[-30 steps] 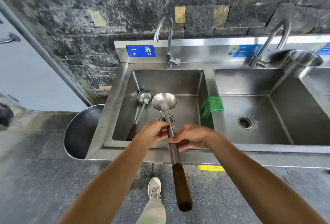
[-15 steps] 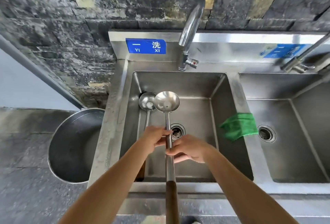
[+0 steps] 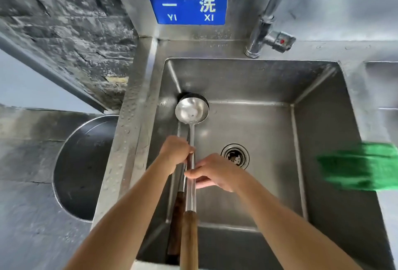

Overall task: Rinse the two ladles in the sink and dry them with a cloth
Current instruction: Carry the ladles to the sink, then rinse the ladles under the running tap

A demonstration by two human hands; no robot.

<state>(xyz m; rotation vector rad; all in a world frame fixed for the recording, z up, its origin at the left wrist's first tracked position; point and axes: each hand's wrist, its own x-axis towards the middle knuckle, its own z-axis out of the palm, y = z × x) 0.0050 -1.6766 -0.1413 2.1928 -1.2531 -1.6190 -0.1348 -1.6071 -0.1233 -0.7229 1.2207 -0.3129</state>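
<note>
Step in hand: rinse, first of two; drying not begun.

Held ladle (image 3: 190,196): brown wooden grip nearest, crossing the near edge of the sink (image 3: 258,132). The steel shaft runs away to the bowl, which hangs hollow side up over the far left corner of the basin. It is shiny, with a few specks or droplets inside.

Right hand (image 3: 215,172) pinches the shaft between thumb and fingers (image 3: 191,174). Left hand (image 3: 175,153), just beyond, has its fingers curled round the shaft.

Second ladle (image 3: 177,216) lies in the basin along the left wall, under the first, its bowl mostly hidden.

Green cloth (image 3: 361,166) is draped on the right edge, blurred.

Faucet (image 3: 267,30) stands behind the far edge, its spout out of frame. No falling water is seen.

Judgement: next, free one hand for the tap lever (image 3: 280,41) and shift the bowl rightward under the spout.
</note>
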